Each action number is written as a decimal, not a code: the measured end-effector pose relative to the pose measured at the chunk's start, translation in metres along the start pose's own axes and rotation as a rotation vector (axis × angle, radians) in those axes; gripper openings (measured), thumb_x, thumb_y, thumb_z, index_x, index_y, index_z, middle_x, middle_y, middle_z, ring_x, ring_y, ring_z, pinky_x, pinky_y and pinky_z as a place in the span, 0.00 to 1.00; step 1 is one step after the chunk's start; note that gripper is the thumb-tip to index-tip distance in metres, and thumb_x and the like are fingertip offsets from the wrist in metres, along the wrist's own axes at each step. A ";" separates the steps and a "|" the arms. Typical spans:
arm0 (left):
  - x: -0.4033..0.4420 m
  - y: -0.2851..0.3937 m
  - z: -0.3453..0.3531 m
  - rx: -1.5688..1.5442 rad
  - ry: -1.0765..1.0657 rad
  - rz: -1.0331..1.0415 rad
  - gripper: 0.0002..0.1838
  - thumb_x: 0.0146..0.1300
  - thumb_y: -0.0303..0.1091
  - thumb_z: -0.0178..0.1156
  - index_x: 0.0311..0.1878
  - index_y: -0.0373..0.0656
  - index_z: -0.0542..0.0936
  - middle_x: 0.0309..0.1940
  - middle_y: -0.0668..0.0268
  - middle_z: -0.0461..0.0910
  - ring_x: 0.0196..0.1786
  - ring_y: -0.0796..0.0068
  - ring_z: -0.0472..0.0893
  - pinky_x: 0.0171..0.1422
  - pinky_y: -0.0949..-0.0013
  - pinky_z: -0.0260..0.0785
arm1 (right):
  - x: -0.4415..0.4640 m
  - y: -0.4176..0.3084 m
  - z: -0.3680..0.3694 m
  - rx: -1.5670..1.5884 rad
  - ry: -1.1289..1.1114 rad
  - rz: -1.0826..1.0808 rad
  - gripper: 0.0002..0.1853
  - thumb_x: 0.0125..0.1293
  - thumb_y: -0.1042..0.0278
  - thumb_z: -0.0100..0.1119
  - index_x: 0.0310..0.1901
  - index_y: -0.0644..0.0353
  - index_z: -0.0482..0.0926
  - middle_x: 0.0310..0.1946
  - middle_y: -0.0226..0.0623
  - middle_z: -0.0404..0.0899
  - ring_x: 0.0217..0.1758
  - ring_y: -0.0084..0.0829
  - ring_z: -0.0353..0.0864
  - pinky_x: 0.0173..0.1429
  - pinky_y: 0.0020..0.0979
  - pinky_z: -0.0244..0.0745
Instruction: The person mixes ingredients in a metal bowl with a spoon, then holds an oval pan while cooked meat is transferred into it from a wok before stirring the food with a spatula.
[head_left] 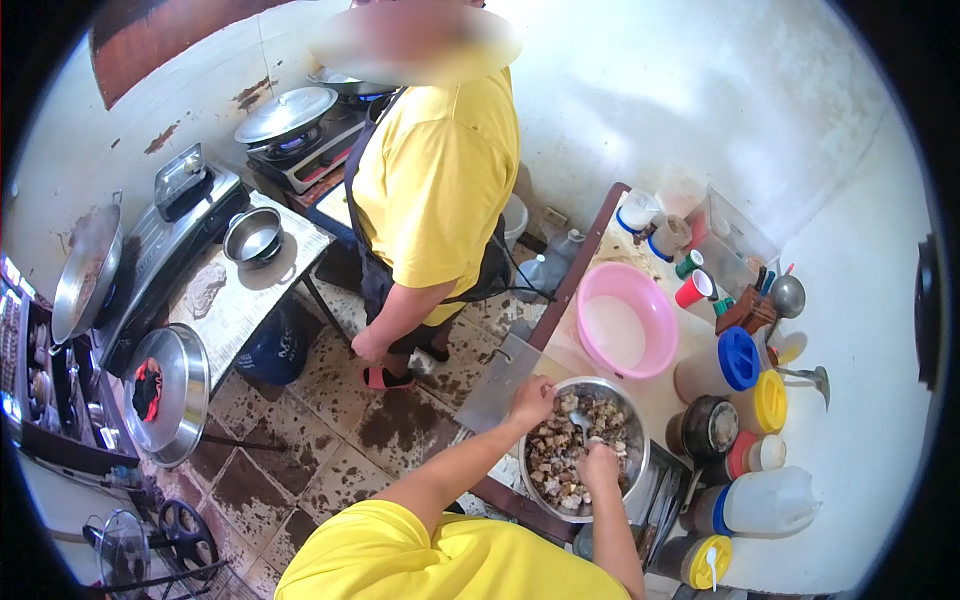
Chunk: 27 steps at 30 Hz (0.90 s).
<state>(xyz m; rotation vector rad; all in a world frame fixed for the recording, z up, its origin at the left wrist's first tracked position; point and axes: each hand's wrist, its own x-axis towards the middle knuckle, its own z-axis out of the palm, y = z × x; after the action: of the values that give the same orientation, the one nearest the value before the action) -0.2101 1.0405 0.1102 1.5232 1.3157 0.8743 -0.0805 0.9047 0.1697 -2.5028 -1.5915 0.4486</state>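
Observation:
A wide metal bowl [633, 482] sits at the near edge of the table, full of chopped brown and pale pieces [555, 452] that look like diced meat. My left hand [533, 400] is closed on the bowl's upper left rim. Over the right part of the bowl, my right hand [600, 465] grips a metal spoon [580, 424], whose head rests among the pieces. The lower end of the spoon's handle is hidden in my fist. Just beyond the bowl stands a pink basin [655, 345] with a pale bottom.
Lidded jars with blue [738, 360] and yellow [770, 400] tops line the table's right side, near a dark pot [710, 428] and a ladle [788, 296]. Another person in a yellow shirt [440, 180] stands left of the table. Stoves with a lidded pan [287, 113] are behind them.

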 end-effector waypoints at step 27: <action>0.010 -0.016 0.003 -0.018 -0.039 0.061 0.11 0.58 0.32 0.60 0.42 0.38 0.81 0.30 0.62 0.77 0.31 0.70 0.76 0.40 0.68 0.69 | -0.017 0.031 -0.090 -0.227 0.025 0.090 0.13 0.57 0.72 0.49 0.44 0.62 0.76 0.42 0.52 0.75 0.38 0.50 0.81 0.41 0.46 0.77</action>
<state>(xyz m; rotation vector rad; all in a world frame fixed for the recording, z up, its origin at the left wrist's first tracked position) -0.2110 1.0498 0.0940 1.5660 1.2356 0.8880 -0.0317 0.8797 0.2494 -2.7429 -1.6077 0.2586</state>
